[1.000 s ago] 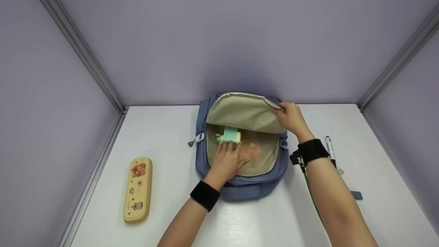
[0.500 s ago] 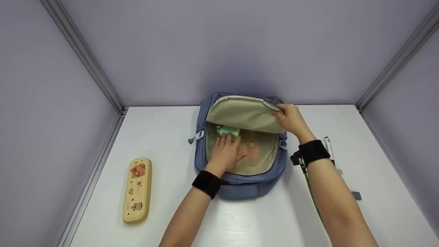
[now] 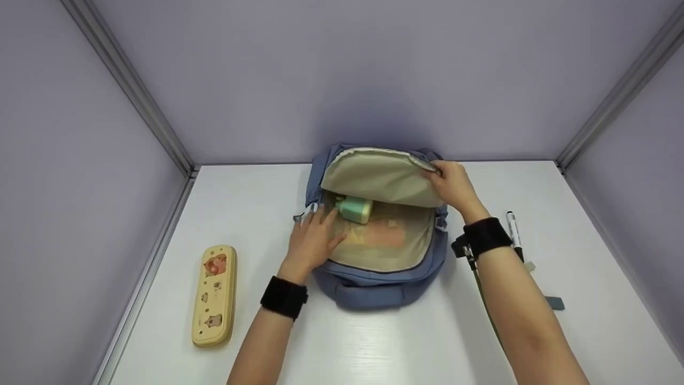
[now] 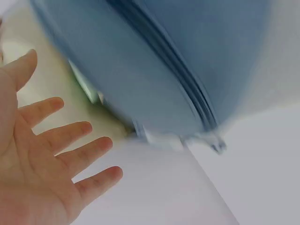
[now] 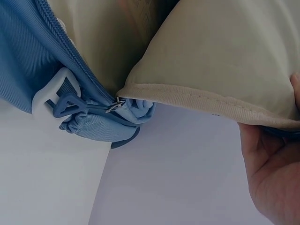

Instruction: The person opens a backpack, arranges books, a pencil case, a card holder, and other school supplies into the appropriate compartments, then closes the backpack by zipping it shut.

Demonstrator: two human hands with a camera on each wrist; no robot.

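A blue backpack point(image 3: 374, 289) lies on the white table with its main compartment unzipped. My right hand point(image 3: 454, 184) grips the edge of the beige-lined flap point(image 3: 379, 176) and holds it up. A mint green object point(image 3: 354, 208) lies inside, partly under the flap. My left hand point(image 3: 312, 238) is over the bag's left rim with fingers spread and holds nothing. In the left wrist view the left hand point(image 4: 51, 154) is open beside the blue backpack point(image 4: 140, 79). The right wrist view shows the flap point(image 5: 225, 70) and the right hand point(image 5: 274, 168) gripping it.
A yellow pencil case point(image 3: 215, 295) with cartoon pictures lies at the table's left front. A black and white marker point(image 3: 514, 231) lies to the right of the bag, by my right wrist. Purple walls close in the table on three sides.
My left hand has let go of the mint green object, left it inside the bag, and drawn back to the bag's left rim. My right hand has kept the flap raised.
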